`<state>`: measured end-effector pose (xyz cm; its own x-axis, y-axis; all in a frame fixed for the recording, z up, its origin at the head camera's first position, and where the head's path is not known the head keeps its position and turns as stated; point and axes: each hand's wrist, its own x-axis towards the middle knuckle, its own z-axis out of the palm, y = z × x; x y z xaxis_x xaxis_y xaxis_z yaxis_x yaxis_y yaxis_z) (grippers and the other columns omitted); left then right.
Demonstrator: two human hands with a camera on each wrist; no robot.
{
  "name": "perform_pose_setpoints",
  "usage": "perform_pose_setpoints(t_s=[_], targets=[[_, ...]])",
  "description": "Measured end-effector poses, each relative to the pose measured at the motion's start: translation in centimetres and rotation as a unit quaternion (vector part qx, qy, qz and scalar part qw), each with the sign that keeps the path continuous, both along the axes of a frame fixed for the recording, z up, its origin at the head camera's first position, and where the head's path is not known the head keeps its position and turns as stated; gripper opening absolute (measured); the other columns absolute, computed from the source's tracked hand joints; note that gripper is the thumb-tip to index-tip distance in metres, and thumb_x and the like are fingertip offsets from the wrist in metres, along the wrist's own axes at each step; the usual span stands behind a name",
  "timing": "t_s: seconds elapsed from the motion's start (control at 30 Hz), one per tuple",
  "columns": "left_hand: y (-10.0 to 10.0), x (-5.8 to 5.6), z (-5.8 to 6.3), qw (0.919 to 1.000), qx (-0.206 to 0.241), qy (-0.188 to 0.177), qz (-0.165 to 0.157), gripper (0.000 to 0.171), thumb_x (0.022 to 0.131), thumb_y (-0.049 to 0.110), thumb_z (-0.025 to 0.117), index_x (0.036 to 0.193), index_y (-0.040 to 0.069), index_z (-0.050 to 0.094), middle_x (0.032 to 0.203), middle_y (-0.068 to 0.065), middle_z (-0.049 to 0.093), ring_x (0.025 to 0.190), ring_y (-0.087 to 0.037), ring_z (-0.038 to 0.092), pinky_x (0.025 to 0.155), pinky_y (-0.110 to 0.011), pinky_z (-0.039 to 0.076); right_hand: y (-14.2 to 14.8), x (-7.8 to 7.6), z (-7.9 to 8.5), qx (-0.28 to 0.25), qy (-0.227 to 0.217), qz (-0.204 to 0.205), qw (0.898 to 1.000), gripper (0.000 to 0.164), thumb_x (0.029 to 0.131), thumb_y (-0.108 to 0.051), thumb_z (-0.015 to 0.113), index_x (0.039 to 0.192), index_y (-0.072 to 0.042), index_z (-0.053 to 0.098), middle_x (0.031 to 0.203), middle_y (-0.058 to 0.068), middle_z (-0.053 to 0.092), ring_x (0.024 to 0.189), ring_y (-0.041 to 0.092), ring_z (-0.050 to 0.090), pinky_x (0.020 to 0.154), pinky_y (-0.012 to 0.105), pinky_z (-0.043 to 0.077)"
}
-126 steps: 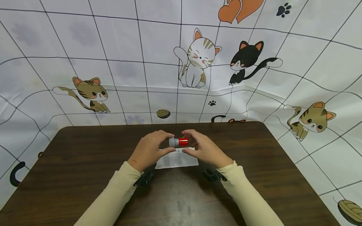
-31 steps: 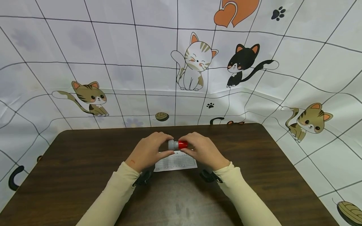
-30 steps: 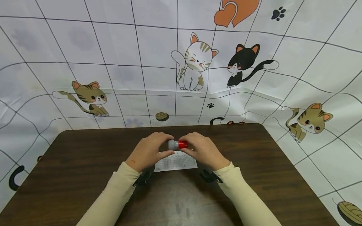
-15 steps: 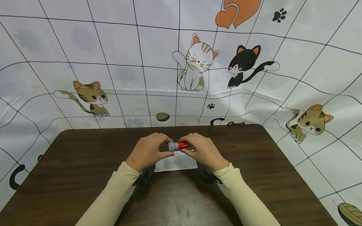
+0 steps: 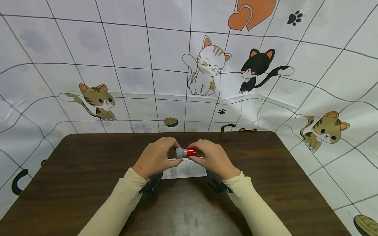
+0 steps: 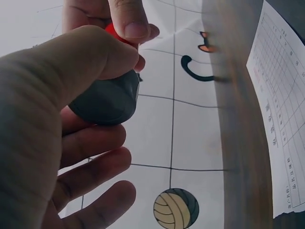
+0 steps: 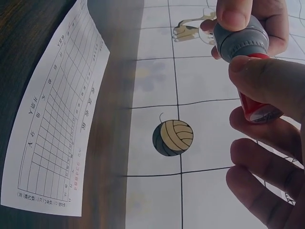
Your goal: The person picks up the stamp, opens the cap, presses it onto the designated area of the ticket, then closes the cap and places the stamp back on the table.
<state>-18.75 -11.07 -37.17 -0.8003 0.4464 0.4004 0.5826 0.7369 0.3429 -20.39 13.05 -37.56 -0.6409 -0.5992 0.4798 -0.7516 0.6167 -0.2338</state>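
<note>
Above the table, a small round stamp is held sideways between the two hands. It has a grey knob-like handle (image 7: pixel 245 40) and a red cap (image 5: pixel 191 152). My left hand (image 5: pixel 155 158) pinches the grey end between thumb and forefinger; its other fingers are spread in the left wrist view. On the other side, my right hand (image 5: pixel 216 159) grips the red cap with thumb and forefinger. The cap's far end looks dark and glossy in the right wrist view. Below the hands lies a printed receipt form (image 5: pixel 184 169), its top edge partly hidden.
The dark wooden table (image 5: pixel 97 170) ends just beyond the hands. Behind it hangs a white cloth (image 5: pixel 165 82) printed with cats and grid lines. Dark bands (image 5: pixel 218 186) sit at both wrists, below light yellow sleeves (image 5: pixel 251 200).
Over four seconds ago the right fingers stood loosely around the red cap; they then closed onto it. In the last second both hands have stayed nearly still while the head view shifted slightly.
</note>
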Motion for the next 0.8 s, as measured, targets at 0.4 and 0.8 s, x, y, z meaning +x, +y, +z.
perform_pose_setpoints(t_s=[0.4,0.8], targets=[[-0.11,0.22,0.23,0.9995,-0.028,-0.002,-0.016,0.043,0.088,0.032,0.084,0.122,0.012,0.069,0.115,-0.002,0.071,0.101,-0.017,0.068,0.091,-0.038,0.059,0.39,-0.32,-0.14,0.006,0.042,0.030,0.999,0.035,0.088,-0.019,0.084,0.122,-0.014,0.074,0.106,-0.002,0.072,0.092,0.013,0.065,0.077,0.029,0.059],[0.08,0.10,0.12,0.9996,-0.011,0.024,0.010,0.046,0.082,0.029,0.091,0.119,0.013,0.070,0.117,-0.003,0.071,0.108,-0.022,0.068,0.093,-0.043,0.058,0.24,-0.13,-0.13,0.009,-0.007,0.004,1.000,0.037,0.089,-0.019,0.083,0.123,-0.012,0.069,0.111,0.001,0.071,0.094,0.012,0.067,0.081,0.028,0.060]])
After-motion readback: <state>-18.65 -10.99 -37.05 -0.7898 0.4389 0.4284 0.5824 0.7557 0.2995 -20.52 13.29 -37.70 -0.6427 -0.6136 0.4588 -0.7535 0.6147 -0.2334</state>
